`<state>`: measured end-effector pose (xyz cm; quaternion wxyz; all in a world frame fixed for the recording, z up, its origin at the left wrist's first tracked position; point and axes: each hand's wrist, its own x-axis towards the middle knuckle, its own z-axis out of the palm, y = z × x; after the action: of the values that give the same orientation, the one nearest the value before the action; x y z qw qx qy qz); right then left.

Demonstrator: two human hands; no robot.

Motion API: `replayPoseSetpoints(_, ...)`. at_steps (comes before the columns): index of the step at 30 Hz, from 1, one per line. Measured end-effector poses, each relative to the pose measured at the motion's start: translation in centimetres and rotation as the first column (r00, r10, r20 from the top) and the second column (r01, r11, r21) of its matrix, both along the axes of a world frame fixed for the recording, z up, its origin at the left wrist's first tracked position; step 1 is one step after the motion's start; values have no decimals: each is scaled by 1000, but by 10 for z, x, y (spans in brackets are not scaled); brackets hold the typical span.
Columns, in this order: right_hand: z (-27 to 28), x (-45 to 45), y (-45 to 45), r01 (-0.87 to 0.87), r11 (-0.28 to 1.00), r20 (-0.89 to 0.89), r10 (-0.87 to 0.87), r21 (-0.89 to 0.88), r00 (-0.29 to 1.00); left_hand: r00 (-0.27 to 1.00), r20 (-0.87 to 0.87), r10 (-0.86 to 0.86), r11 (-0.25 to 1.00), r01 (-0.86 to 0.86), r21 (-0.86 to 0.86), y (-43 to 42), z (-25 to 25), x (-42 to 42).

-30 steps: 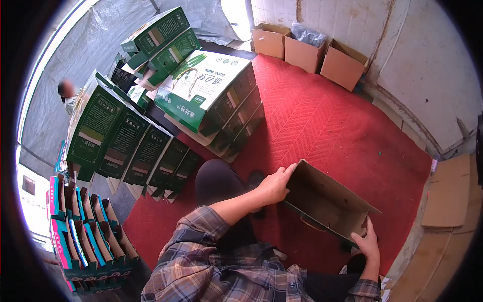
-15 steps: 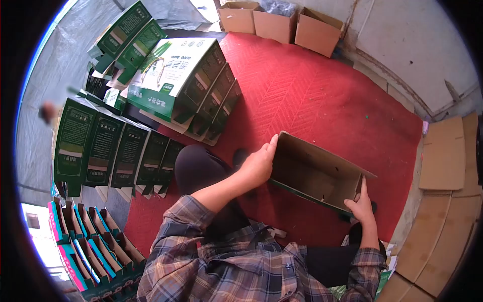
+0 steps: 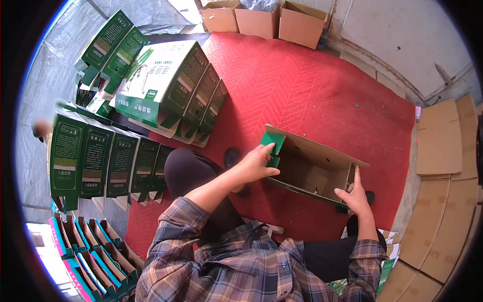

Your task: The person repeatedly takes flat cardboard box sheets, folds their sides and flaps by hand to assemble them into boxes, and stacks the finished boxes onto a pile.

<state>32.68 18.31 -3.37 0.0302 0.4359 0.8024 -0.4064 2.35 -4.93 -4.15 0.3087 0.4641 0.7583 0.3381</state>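
An open-topped cardboard box point(image 3: 315, 166), brown inside with a green outside, is tilted in front of me above the red carpet. At its left end a green flap point(image 3: 272, 143) is folded inward over the opening. My left hand point(image 3: 257, 163) presses its fingers on this flap, with the thumb stretched out apart from them. My right hand point(image 3: 353, 196) grips the right end wall, the thumb on the inner side and the index finger extended along the edge.
Printed green cartons point(image 3: 166, 83) are stacked at upper left, beside a row of standing green boxes point(image 3: 95, 156). Divided boxes point(image 3: 95, 251) sit at lower left. Brown cartons point(image 3: 302, 25) stand at the back; flat cardboard point(image 3: 437, 141) lines the right. Red carpet point(image 3: 261, 75) covers the floor.
My left hand has shifted from the box's left edge onto the green flap, which now shows folded inward. My right hand keeps its grip. The whole view has shifted slightly.
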Motion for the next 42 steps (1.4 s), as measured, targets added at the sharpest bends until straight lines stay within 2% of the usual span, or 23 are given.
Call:
replayPoseSetpoints(1,5,-2,-1,-3,1000,-1,3,2,1000,998,58,22,999,-19,-48,2,3,-2)
replayPoseSetpoints(3,16,-8,-3,68,964,-27,-78,-259,997,998,52,-41,998,43,-50,5,-1,-11)
replayPoseSetpoints(6,2,-10,8,108,952,-36,-123,-288,992,988,105,-112,987,123,-106,3,-5,-19)
replayPoseSetpoints(8,-5,-8,16,108,948,-62,-132,-298,989,943,188,-274,936,306,-171,3,0,-29)
replayPoseSetpoints(9,-12,-4,22,130,933,-74,-164,-336,984,942,159,-296,935,319,-153,2,2,-30)
replayPoseSetpoints(10,-15,-6,24,154,914,-81,-197,-375,977,946,148,-290,937,312,-157,2,2,-31)
replayPoseSetpoints(12,-19,-7,27,180,913,-63,-217,-366,974,954,291,-71,978,125,-170,7,-1,-30)
replayPoseSetpoints(13,-40,0,36,159,942,-168,-216,-297,962,975,216,44,984,-6,-177,10,-3,-26)
replayPoseSetpoints(14,-44,1,38,145,964,-271,-205,-224,941,975,215,48,985,-10,-172,13,-6,-22)
replayPoseSetpoints(15,-47,6,40,141,966,-272,-199,-219,941,995,-34,99,978,-103,-180,16,-9,-18)
replayPoseSetpoints(16,-37,4,35,72,997,-185,-74,-18,980,948,-283,145,966,-197,-165,19,-12,-14)
replayPoseSetpoints(17,-27,2,29,-19,984,-73,32,175,997,890,-431,146,980,-188,-56,19,-18,-9)
replayPoseSetpoints(18,-21,1,21,-22,984,-75,36,179,997,889,-433,151,980,-192,-52,20,-23,-7)
replayPoseSetpoints(20,-11,-2,1,-316,852,52,325,417,944,806,-583,100,994,-107,22,22,-30,-5)
replayPoseSetpoints(21,-5,-6,-11,-318,850,49,328,420,943,794,-603,81,997,-67,45,23,-45,-5)
replayPoseSetpoints(22,2,-11,-24,-369,842,148,338,393,929,791,-606,84,996,-72,44,24,-42,0)
replayPoseSetpoints(23,4,-15,-30,-418,833,243,348,362,905,816,-578,-6,1000,3,-6,25,-38,3)
replayPoseSetpoints(25,-2,-17,-34,-427,810,268,342,401,901,848,-512,-137,989,148,-20,17,-21,12)
replayPoseSetpoints(28,-7,-21,-37,-448,750,290,345,487,893,769,-576,-275,958,273,-93,11,-10,25)
replayPoseSetpoints(31,-16,-17,-33,-430,775,229,365,462,903,754,-578,-311,949,283,-141,14,-15,25)
replayPoseSetpoints(37,-18,-15,-35,-441,741,160,422,507,893,772,-551,-318,943,315,-105,16,-26,19)
replayPoseSetpoints(40,-26,-12,-34,-492,740,193,458,458,868,778,-536,-328,938,337,-85,16,-29,17)
replayPoseSetpoints(42,-31,-11,-36,-550,716,306,457,429,835,780,-527,-336,933,353,-72,16,-28,17)
